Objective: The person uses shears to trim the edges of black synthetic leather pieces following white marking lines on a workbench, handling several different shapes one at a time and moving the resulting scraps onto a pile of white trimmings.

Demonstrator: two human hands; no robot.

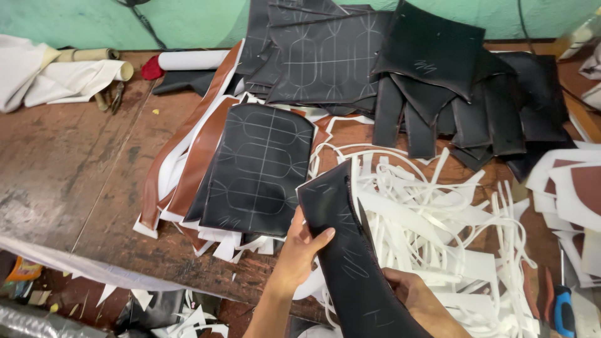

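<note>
My left hand [302,249] grips the left edge of a long curved black leather piece [344,250], thumb lying across its face. My right hand [418,299] holds the same piece from below, near its lower right edge, and is partly hidden behind it. The piece carries faint chalk marks and stands up over the table's front edge. Just left of it lies a stack of black panels with stitched line patterns [260,168] on brown leather strips [201,150].
A heap of white trimmed scraps [438,219] lies to the right. More black leather pieces [432,69] pile up at the back. White rolls and cloth [75,78] sit at far left beside pliers [116,97]. Brown-and-white pieces [576,188] lie at the right edge of the wooden table [69,169].
</note>
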